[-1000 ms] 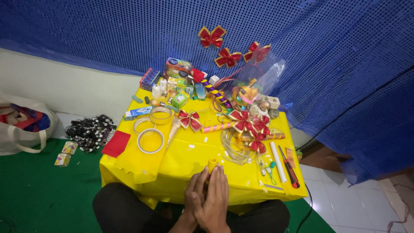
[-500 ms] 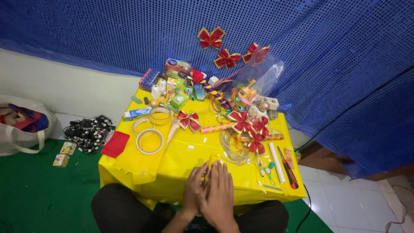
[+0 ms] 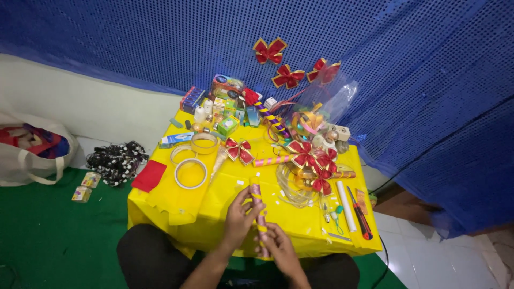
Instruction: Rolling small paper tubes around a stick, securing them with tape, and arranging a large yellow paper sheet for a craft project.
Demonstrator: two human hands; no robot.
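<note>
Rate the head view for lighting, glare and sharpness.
Head view: bright, even light on the yellow table; the sequinned blue backdrop glints in speckles; the left hand, right hand and the striped stick they hold look slightly soft; wide-angle edges bend.

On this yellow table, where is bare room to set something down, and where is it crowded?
Bare cloth lies on the yellow table between the tape ring, the left hand on the striped tube and the clear coil. The back half and right side, around the red bows, are crowded.
</note>
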